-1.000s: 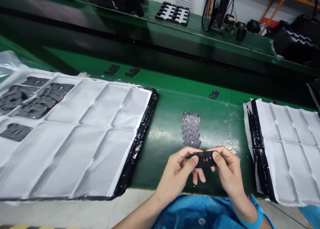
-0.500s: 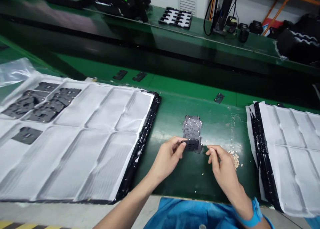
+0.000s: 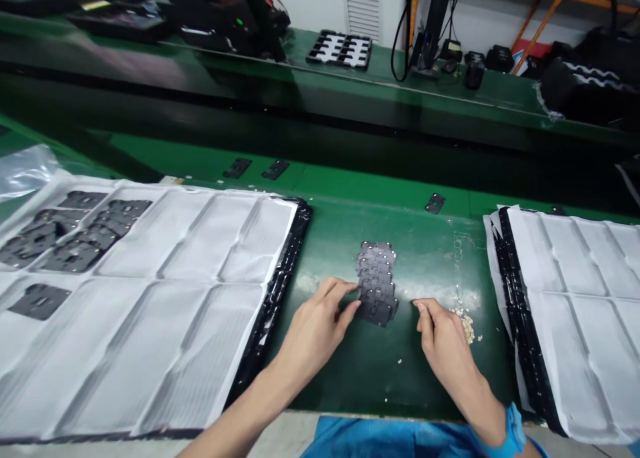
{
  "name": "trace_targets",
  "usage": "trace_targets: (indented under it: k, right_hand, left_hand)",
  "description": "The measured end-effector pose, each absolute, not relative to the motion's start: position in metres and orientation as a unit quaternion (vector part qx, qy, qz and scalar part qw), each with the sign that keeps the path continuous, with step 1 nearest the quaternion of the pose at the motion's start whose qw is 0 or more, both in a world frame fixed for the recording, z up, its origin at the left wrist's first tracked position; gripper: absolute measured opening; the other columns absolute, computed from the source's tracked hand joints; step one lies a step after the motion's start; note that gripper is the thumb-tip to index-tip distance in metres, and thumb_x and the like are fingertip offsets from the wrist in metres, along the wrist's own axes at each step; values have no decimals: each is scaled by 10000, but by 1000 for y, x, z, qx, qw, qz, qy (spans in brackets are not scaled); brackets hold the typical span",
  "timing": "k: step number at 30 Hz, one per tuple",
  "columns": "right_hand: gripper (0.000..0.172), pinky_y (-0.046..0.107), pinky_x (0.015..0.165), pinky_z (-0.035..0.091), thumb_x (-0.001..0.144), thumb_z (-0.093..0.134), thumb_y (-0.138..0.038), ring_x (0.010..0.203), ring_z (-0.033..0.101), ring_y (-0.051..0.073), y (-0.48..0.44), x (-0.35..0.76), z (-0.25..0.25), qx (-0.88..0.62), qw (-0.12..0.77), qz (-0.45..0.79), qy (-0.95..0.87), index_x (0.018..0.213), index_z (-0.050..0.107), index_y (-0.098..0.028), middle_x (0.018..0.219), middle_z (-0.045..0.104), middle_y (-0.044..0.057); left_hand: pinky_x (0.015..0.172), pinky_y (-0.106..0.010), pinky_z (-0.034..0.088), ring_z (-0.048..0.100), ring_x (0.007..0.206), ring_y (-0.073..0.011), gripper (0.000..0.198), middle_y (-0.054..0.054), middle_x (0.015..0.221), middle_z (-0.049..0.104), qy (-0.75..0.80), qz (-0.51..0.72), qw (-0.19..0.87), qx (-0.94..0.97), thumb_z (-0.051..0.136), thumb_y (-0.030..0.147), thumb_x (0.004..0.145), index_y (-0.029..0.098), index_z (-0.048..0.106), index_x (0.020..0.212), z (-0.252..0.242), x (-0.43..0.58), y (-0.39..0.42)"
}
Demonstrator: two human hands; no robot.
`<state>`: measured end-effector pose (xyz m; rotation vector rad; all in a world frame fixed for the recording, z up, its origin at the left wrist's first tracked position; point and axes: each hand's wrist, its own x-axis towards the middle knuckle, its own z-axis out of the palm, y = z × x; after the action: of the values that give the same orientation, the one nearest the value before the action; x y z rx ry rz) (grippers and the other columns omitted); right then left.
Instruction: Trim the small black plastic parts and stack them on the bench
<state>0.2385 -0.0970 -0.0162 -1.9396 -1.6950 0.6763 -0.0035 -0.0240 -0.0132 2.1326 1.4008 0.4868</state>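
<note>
A fanned row of several dark flat plates [image 3: 376, 278] lies on the green bench. My left hand [image 3: 320, 325] rests at the row's near left end, its fingertips touching the nearest plate [image 3: 376, 309]; the fingers are loosely spread and hold nothing. My right hand [image 3: 443, 338] hovers just right of that plate, fingers curled with thumb and forefinger close together and nothing visible between them.
A large black tray [image 3: 280, 291] lined with white sheet lies left, holding several dark plates [image 3: 75, 238] in its far-left pockets. A second white-lined tray stack [image 3: 515, 298] lies right. Single plates [image 3: 435, 203] lie farther back. Pale crumbs [image 3: 467, 325] sit by my right hand.
Both hands held one plate near my body a second ago. The left hand carried it forward and laid it on the near end of the row; the right hand let go.
</note>
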Motion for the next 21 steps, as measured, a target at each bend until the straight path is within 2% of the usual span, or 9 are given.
trace_targets:
  k: [4, 8, 12, 14, 16, 19, 21]
  right_hand:
    - [404, 324, 628, 517, 1067, 352, -215, 618, 735, 246, -97, 240, -19, -715, 227, 242, -616, 1179, 730, -128, 732, 754, 85]
    - [460, 327, 610, 533, 995, 369, -93, 591, 721, 239, -96, 242, -22, -712, 221, 218, -629, 1343, 669, -103, 716, 742, 66]
    - [473, 341, 682, 581, 957, 370, -32, 751, 749, 240, -95, 245, -21, -710, 259, 172, -632, 1286, 689, -151, 955, 748, 111]
    - [432, 355, 718, 596, 978, 372, -44, 834, 747, 247, -94, 247, -20, -712, 273, 152, -628, 1210, 711, -177, 1084, 726, 133]
    - [389, 393, 788, 605, 996, 394, -62, 919, 734, 271, -94, 249, -18, -716, 277, 135, -626, 1177, 717, -186, 1127, 718, 139]
    - [363, 473, 905, 579, 996, 440, -61, 1010, 697, 305, -95, 253, -16, -724, 275, 117, -622, 1203, 710, -190, 1084, 733, 125]
    - [377, 485, 914, 565, 989, 460, -47, 984, 687, 301, -96, 254, -15, -734, 274, 113, -611, 1239, 702, -193, 1040, 741, 111]
  left_hand:
    - [745, -364, 563, 706, 688, -211, 242, -79, 1051, 757, 507, 111, 240, 821, 548, 309, 992, 184, 731, 1090, 4, -18, 19]
    - [830, -365, 571, 765, 863, -263, 218, -89, 1062, 797, 523, 37, 218, 824, 605, 288, 971, 175, 758, 1075, 23, 11, 88]
    - [939, -363, 559, 743, 1084, -280, 183, -81, 1097, 798, 500, 33, 207, 840, 647, 308, 995, 189, 776, 1046, 28, 99, 147]
    - [996, -420, 555, 704, 1170, -290, 253, -110, 1216, 758, 499, 35, 202, 842, 659, 384, 1009, 173, 760, 1104, 24, 152, 166]
    - [1019, -505, 558, 678, 1193, -284, 350, -121, 1329, 693, 506, 26, 202, 838, 678, 423, 1007, 159, 697, 1237, 18, 200, 177]
    - [1011, -527, 572, 663, 1210, -294, 395, -126, 1391, 645, 521, 6, 208, 828, 699, 371, 1002, 167, 644, 1335, 11, 247, 187]
    - [996, -517, 583, 667, 1199, -292, 391, -125, 1387, 645, 523, -8, 216, 824, 700, 354, 1002, 170, 640, 1342, 9, 259, 189]
